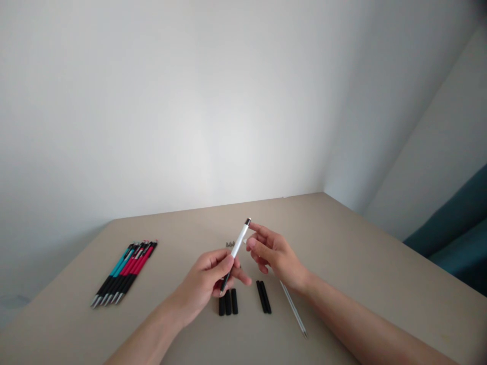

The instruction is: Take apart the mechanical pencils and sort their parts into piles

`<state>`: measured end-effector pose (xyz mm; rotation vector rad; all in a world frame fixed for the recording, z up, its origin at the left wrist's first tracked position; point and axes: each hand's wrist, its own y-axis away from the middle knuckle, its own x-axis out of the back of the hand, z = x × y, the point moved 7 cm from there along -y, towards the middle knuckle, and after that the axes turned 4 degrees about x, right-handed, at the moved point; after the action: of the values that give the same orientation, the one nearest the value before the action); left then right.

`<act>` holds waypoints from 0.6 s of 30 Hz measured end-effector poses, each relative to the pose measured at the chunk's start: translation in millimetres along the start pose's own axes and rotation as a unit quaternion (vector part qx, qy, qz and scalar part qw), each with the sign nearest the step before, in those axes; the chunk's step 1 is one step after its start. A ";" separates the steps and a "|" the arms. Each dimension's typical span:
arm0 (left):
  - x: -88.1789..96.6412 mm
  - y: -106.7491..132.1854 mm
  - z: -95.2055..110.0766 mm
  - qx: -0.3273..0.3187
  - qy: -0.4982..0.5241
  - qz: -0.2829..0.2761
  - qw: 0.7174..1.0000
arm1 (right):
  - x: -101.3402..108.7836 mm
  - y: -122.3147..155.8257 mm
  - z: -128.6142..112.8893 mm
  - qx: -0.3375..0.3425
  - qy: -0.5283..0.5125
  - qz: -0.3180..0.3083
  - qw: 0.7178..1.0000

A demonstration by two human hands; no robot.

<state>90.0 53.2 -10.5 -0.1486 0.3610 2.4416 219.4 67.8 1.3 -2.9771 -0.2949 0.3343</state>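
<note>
On the left of the frame, a slanted row of pens lies side by side, with turquoise barrels (120, 264) and glossy red barrels (143, 261), black grips and silver tips; they look whole, so I judge that lot finished. Near the centre, my left hand (213, 271) pinches a slim white-barrelled pen (239, 242) with dark ends, tilted with its top toward the upper right. It seems partly put together, though my fingers hide its middle and I can't tell whether its tip is fitted. Just beyond it stand small silver cone-shaped tips (230, 244), and below it lie three short black tubes (229, 302), with two slimmer black tubes (264, 297) to their right; these are loose, so they look like what is left. My right hand (277, 255) is half curled, its index fingertip at the pen's top end; I can't tell whether it grips the small white piece (245, 242) by my thumb. Below that hand, thin pale rods (294, 312) lie slanting, also loose.

The surface (182, 233) is plain matte beige, its far edge meeting a pale wall (213, 101). At the right edge of the frame hangs a teal fabric curtain (456, 233).
</note>
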 end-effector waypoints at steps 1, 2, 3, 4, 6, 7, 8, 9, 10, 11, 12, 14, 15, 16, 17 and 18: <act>3.0 -0.8 0.2 -0.010 0.019 0.014 1.000 | -0.6 0.0 2.0 -0.006 0.008 -0.004 1.000; 6.4 -1.6 0.7 -0.022 0.037 0.031 0.999 | -1.5 0.1 4.1 -0.012 0.021 -0.009 1.000; 9.5 -2.1 1.2 -0.036 0.052 0.047 0.997 | -2.7 0.3 5.9 -0.018 0.038 -0.018 0.999; 11.6 -2.4 1.7 -0.049 0.064 0.060 0.995 | -4.2 0.6 7.3 -0.022 0.058 -0.029 0.998; 12.3 -2.4 2.4 -0.067 0.079 0.070 0.992 | -6.9 1.2 8.0 -0.019 0.098 -0.050 0.994; 11.0 -2.2 2.9 -0.074 0.083 0.068 0.992 | -7.8 1.4 7.5 -0.014 0.114 -0.058 0.992; 9.2 -1.8 3.7 -0.080 0.086 0.065 0.991 | -8.6 1.6 6.9 -0.009 0.126 -0.065 0.990; 7.1 -1.4 4.4 -0.085 0.089 0.061 0.991 | -9.3 1.9 6.4 -0.004 0.132 -0.070 0.989; 5.2 -1.0 5.2 -0.088 0.092 0.058 0.990 | -10.2 2.3 6.1 -0.002 0.131 -0.076 0.988; 3.6 -0.7 6.0 -0.093 0.096 0.057 0.989 | -11.7 3.0 5.6 0.001 0.124 -0.084 0.989; 2.4 -0.6 6.7 -0.097 0.100 0.058 0.989 | -14.4 4.0 4.9 0.006 0.113 -0.097 0.989; 0.9 -1.0 6.9 -0.101 0.110 0.058 0.987 | -22.2 7.2 3.2 0.017 0.090 -0.130 0.987; 0.3 -1.4 6.6 -0.104 0.117 0.056 0.986 | -26.4 9.2 2.9 0.018 0.086 -0.146 0.985; -0.4 -2.1 5.9 -0.104 0.125 0.052 0.985 | -29.8 11.1 3.3 0.014 0.087 -0.155 0.984; -1.2 -2.9 4.7 -0.101 0.134 0.046 0.985 | -32.3 12.6 4.4 0.006 0.090 -0.159 0.983; -1.9 -3.7 3.3 -0.097 0.143 0.040 0.984 | -33.8 13.9 5.7 -0.004 0.092 -0.157 0.983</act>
<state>93.7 55.8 -7.8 -0.5844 0.2565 2.5354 188.2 47.9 0.7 -2.8755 -0.7324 0.0225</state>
